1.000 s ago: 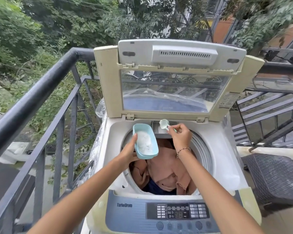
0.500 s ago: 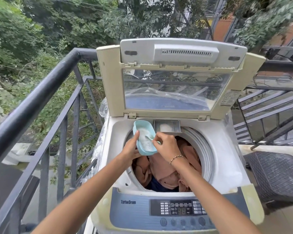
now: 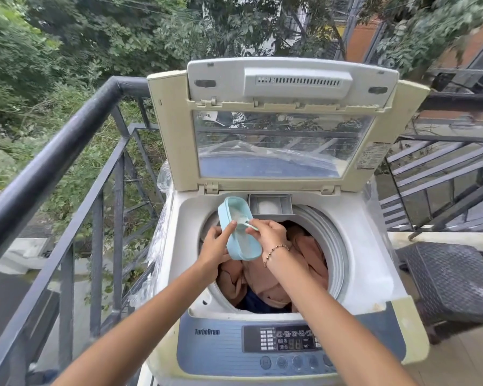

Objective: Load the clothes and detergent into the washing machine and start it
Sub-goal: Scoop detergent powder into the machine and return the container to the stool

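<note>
A top-loading washing machine (image 3: pixel 368 263) stands with its lid (image 3: pixel 282 126) raised. Peach and dark blue clothes (image 3: pixel 304 257) fill the drum. My left hand (image 3: pixel 215 246) grips a light blue detergent box (image 3: pixel 239 246) tilted over the drum, with white powder inside. My right hand (image 3: pixel 265 235) pinches the handle of a small pale scoop (image 3: pixel 241 220), whose bowl is down in the box's powder. The open detergent drawer (image 3: pixel 269 206) at the back rim holds white powder. The control panel (image 3: pixel 285 341) lies at the front.
A black metal railing (image 3: pixel 48 174) runs along the left of the machine, with trees beyond. A dark woven stool or basket (image 3: pixel 452 280) sits on the floor to the right. More railing (image 3: pixel 444 174) stands behind it. Clear plastic sheet (image 3: pixel 162 176) hangs at the machine's left side.
My right hand brought the scoop back from the detergent drawer down into the blue box. The box has tilted more steeply in my left hand.
</note>
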Tool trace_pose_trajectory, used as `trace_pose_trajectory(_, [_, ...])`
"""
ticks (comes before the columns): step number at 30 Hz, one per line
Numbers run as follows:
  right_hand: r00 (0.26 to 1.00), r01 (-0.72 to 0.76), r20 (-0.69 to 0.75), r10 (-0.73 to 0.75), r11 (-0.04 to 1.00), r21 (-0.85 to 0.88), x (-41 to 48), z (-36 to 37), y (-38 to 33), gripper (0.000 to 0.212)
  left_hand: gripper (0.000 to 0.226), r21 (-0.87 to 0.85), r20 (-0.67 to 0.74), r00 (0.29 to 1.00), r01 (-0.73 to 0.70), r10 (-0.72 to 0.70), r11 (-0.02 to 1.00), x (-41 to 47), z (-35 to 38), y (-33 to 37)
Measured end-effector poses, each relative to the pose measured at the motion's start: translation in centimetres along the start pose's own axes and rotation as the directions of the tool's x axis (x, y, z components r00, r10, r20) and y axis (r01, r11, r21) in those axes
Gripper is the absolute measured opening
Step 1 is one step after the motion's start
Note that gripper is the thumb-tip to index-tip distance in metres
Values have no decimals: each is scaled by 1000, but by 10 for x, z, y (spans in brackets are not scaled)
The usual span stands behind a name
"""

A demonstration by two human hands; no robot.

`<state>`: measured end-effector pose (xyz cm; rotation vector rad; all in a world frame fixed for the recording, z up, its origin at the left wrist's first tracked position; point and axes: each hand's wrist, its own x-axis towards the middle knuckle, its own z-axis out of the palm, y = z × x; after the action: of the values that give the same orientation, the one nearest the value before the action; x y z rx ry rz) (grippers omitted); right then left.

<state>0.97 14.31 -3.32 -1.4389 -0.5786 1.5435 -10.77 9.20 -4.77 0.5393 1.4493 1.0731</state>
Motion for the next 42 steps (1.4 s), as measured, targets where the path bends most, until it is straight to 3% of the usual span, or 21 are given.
trace_pose_trajectory(12, [996,-16,84,3,988,153,1,-8,-20,16,45,-109,58,998,43,-37,993,-7,-2,2])
trace_pose_trajectory(16, [998,50,29,-58,975,217,14,-19,-39,23,47,-116,56,996,77,-71,990,-6,1,5])
trace_pose_trajectory(19, [983,179,-61,-172,976,127,30,-27,-48,28,51,-112,56,994,104,-99,988,-4,0,3])
trace_pose_trajectory(21, [953,276,-113,-281,959,-63,42,-33,-48,29,53,-116,59,992,115,-109,987,-4,-1,1])
trace_pose_trajectory(23, [914,333,-119,-387,885,-324,49,-38,-47,28,55,-112,68,991,119,-112,987,-4,-2,-1])
trace_pose_trajectory(25, [873,382,-48,-485,741,-553,51,-43,-44,23,56,-121,76,991,121,-112,985,-5,-3,-3])
trace_pose_trajectory(29, [745,539,152,-650,453,-710,50,-46,-42,16,57,-137,94,989,128,-115,982,-7,-4,-3])
trace_pose_trajectory(31, [714,554,179,-676,391,-735,50,-47,-42,13,58,-131,94,989,129,-117,983,-8,-4,-3])
trace_pose_trajectory(32, [730,541,161,-664,418,-730,50,-48,-41,14,58,-128,96,989,128,-116,984,-8,-4,-3])
trace_pose_trajectory(34, [803,477,36,-595,605,-637,48,-47,-41,17,58,-121,101,989,123,-111,985,-9,-4,-3])
trace_pose_trajectory(36, [901,370,-86,-426,855,-363,42,-45,-44,18,56,-110,106,988,120,-108,987,-9,-2,-2])
trace_pose_trajectory(37, [941,298,-95,-325,928,-222,39,-44,-45,19,54,-104,107,988,119,-108,987,-9,-1,-2])
trace_pose_trajectory(38, [961,245,-87,-261,956,-159,35,-43,-46,20,53,-99,108,988,118,-107,988,-10,1,-1])
trace_pose_trajectory(42, [966,209,-82,-246,926,-316,17,-42,-41,23,43,-78,124,989,95,-84,992,-12,11,-1])
